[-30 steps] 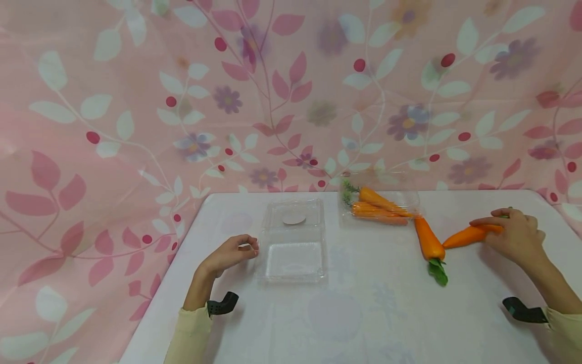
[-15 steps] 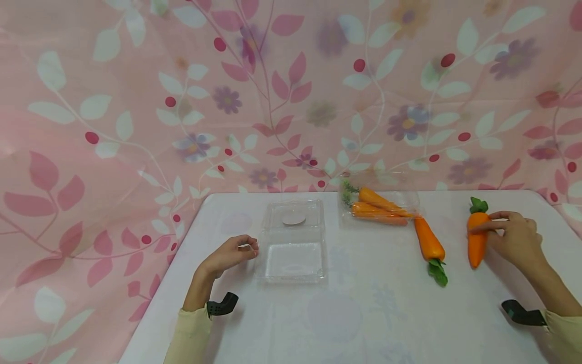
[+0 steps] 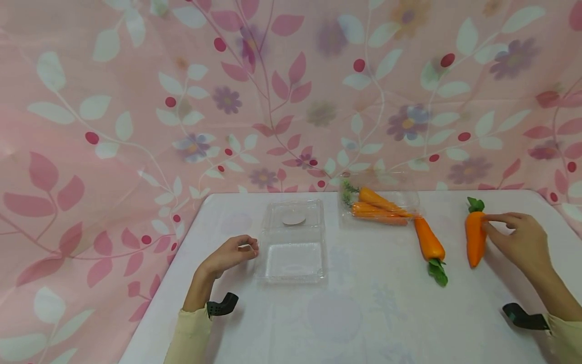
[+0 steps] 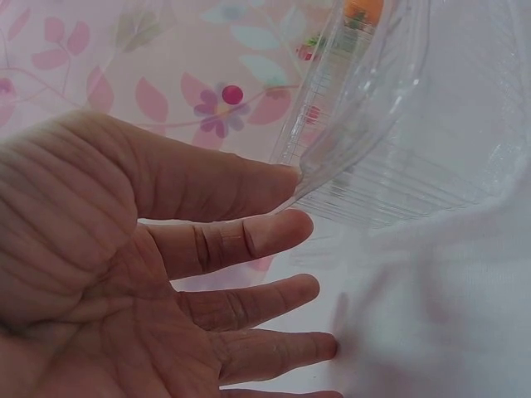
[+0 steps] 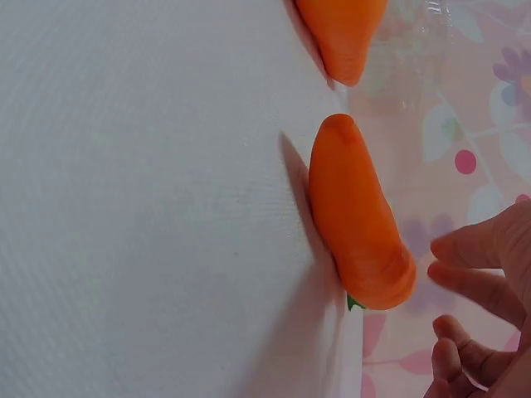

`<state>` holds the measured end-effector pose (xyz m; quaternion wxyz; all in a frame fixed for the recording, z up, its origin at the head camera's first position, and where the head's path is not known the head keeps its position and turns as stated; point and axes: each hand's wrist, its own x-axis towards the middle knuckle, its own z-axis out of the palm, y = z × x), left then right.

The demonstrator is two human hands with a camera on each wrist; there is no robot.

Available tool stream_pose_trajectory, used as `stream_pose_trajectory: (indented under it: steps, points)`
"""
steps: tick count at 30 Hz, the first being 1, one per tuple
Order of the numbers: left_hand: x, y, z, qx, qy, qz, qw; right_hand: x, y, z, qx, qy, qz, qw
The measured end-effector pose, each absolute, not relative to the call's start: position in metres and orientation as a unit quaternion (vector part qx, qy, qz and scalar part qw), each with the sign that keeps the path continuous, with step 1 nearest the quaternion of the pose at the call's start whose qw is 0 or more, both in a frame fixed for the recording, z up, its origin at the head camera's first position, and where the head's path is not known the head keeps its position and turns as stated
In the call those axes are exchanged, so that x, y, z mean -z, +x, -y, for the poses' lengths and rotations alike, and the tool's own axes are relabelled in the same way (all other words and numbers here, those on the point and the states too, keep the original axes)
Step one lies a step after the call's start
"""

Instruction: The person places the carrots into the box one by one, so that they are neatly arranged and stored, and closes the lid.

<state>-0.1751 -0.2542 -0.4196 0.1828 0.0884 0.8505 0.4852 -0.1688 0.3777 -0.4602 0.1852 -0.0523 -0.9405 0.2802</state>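
On the left, an open clear plastic clamshell box [image 3: 293, 260] lies on the table. My left hand [image 3: 229, 255] pinches its left edge between thumb and index finger; the left wrist view shows the thumb tip on the clear rim [image 4: 300, 174]. On the right lies an orange carrot [image 3: 475, 237], leafy top away from me and tip toward me. Just to its right is my right hand [image 3: 525, 240], fingers loosely bent and holding nothing. A small gap separates its fingertips from the carrot [image 5: 353, 215] in the right wrist view.
A second carrot [image 3: 429, 240] lies left of the first, its green leaves toward me. Behind it, by the patterned pink cloth [image 3: 291, 91], a clear box [image 3: 346, 222] holds several carrots [image 3: 379, 199]. A white cloth [image 3: 364, 313] covers the table.
My right hand has turned the right-hand carrot from lying sideways to pointing toward me, then let go and drawn slightly right. The left hand and its box have stayed put.
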Motion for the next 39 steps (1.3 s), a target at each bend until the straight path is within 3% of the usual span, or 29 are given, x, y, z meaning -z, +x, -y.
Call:
stream_pose_trajectory:
  steps: [10, 27, 39]
  points:
    - [0.42, -0.176, 0.255, -0.486, 0.088, -0.85, 0.182, 0.45, -0.165, -0.374, -0.224, -0.155, 0.961, 0.047]
    - [0.42, -0.176, 0.255, -0.478, 0.093, -0.855, 0.18, 0.46, -0.168, -0.376, -0.219, -0.152, 0.964, 0.004]
    - [0.42, -0.174, 0.255, -0.484, 0.096, -0.851, 0.179, 0.46, -0.164, -0.375, -0.233, -0.152, 0.96, 0.006]
